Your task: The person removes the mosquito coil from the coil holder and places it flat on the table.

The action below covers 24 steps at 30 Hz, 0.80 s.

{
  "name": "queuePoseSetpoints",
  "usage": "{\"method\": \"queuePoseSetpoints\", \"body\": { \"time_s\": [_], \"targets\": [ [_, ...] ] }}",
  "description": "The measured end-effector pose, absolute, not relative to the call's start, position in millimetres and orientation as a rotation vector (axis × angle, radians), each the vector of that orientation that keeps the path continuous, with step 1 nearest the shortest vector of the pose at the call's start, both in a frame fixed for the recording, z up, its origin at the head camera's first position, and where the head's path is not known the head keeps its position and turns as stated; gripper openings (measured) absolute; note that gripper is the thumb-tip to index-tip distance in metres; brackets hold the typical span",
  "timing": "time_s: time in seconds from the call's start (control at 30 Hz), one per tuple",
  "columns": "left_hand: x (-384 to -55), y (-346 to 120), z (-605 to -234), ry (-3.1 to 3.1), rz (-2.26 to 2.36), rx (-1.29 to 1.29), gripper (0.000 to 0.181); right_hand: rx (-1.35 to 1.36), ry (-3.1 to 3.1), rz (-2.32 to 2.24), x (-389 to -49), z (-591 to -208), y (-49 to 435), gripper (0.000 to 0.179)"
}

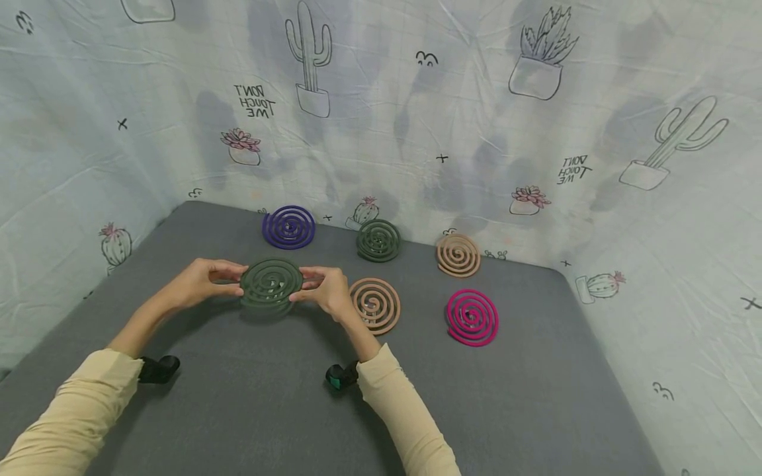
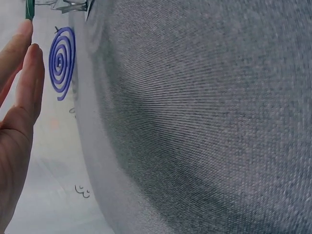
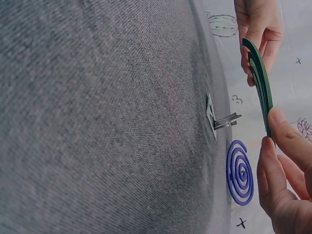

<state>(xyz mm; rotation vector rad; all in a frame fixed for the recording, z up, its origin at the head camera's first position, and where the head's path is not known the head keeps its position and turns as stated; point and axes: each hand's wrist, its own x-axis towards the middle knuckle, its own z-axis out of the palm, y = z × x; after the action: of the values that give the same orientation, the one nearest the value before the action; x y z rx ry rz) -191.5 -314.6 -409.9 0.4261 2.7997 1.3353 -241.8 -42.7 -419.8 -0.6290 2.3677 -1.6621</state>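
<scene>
Left hand (image 1: 205, 281) and right hand (image 1: 327, 289) both pinch the green coil (image 1: 270, 273) at its 9 and 3 o'clock edges, raised off the worktop (image 1: 536, 396), near a metal stand (image 3: 225, 121). Judged: five coils set out, this one not yet down. From it, head view: purple coil (image 1: 290, 227) at 12–1, second green coil (image 1: 379, 240) at 2, tan coil (image 1: 375, 305), farther tan coil (image 1: 458, 255) and pink coil (image 1: 472, 317) around 3. Right hand partly blocks the nearer tan.
</scene>
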Motion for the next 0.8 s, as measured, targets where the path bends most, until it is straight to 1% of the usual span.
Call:
{"method": "queuePoseSetpoints", "body": {
  "time_s": [0.47, 0.67, 0.8],
  "targets": [
    [-183, -313, -404, 2.742, 1.374, 0.349, 0.052, -0.666, 2.338, -1.641, -237, -416, -37, 0.054],
    [-180, -312, -401, 2.71, 1.386, 0.349, 0.053, -0.642, 2.334, -1.625, -235, -413, -34, 0.054],
    [-178, -311, -400, 2.702, 1.404, 0.371, 0.052, -0.63, 2.286, -1.649, -227, -402, -31, 0.053]
  ]
}}
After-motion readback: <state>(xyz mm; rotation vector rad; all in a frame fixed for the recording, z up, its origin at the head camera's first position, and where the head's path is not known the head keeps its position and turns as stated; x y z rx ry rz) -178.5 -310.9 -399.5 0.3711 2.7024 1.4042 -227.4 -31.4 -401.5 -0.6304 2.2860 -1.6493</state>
